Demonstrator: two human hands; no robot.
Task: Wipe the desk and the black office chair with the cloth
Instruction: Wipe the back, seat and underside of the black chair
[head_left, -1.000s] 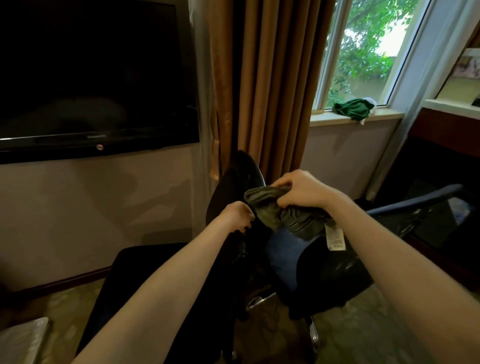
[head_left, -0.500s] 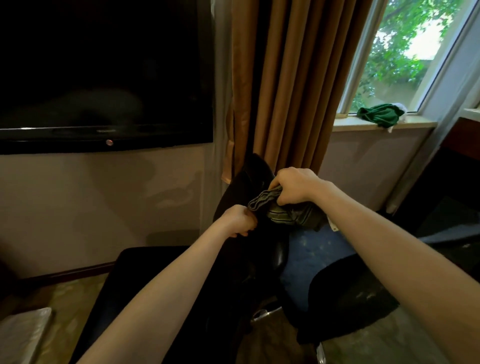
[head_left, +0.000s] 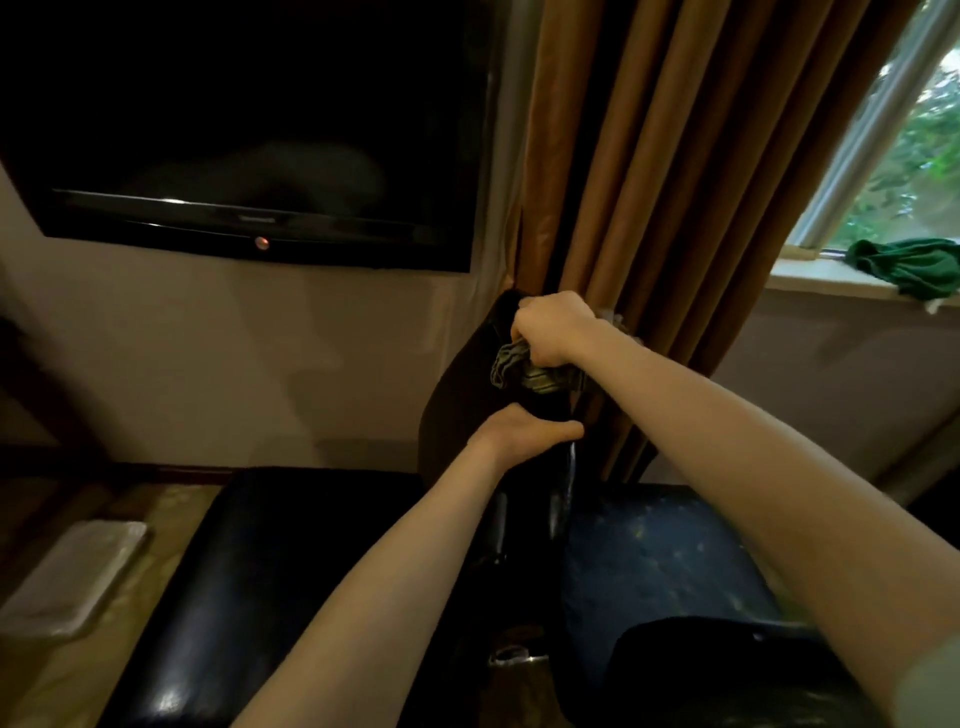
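Note:
The black office chair's backrest (head_left: 462, 395) stands edge-on in the middle of the view, in front of the curtain. My right hand (head_left: 553, 327) grips a bunched grey-green cloth (head_left: 511, 366) and holds it against the top part of the backrest. Just below, my left hand (head_left: 519, 434) holds the backrest's edge, thumb pointing right. The chair's blue seat (head_left: 660, 561) lies at the lower right, with a black part of the chair (head_left: 727, 670) in front of it. No desk shows in this frame.
A black padded bench (head_left: 291, 582) sits low on the left. A dark TV (head_left: 249, 124) hangs on the wall above. Brown curtains (head_left: 675, 182) hang behind the chair. A green cloth (head_left: 914, 265) lies on the windowsill. A grey flat object (head_left: 78, 577) is on the floor at the far left.
My right hand has carried the cloth up along the backrest toward its top. My left hand has opened its fist into a grip on the edge. The view has swung left and closer.

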